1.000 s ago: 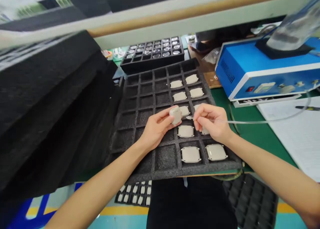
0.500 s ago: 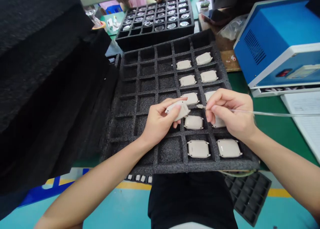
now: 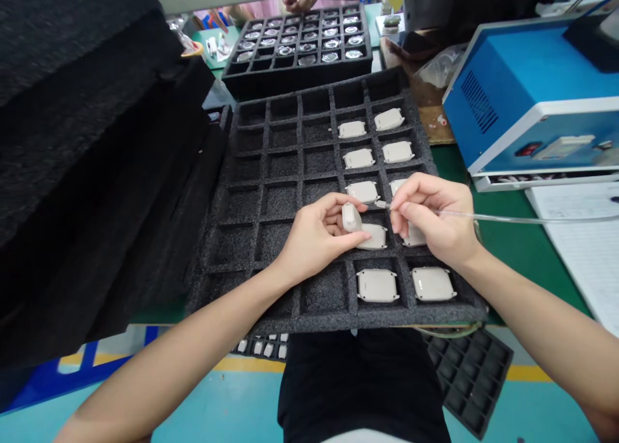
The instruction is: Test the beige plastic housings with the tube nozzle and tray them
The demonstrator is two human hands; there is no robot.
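Sitting between the left hand [image 3: 314,240]'s thumb and curled fingers, the pale case [image 3: 351,218] is over the foam tray [image 3: 326,295], kinda tipped up; can't tell its long axis. Right hand [image 3: 438,220]'s pinching a clear tube [image 3: 512,220], tip aimed casewards.

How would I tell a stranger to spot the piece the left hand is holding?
Find the big black compartmented tray in the middle of the view. Over its middle is the left hand. The small pale case it holds is the one: lifted and turned nearly edge-on, while the other pale cases there lie flat in compartments.
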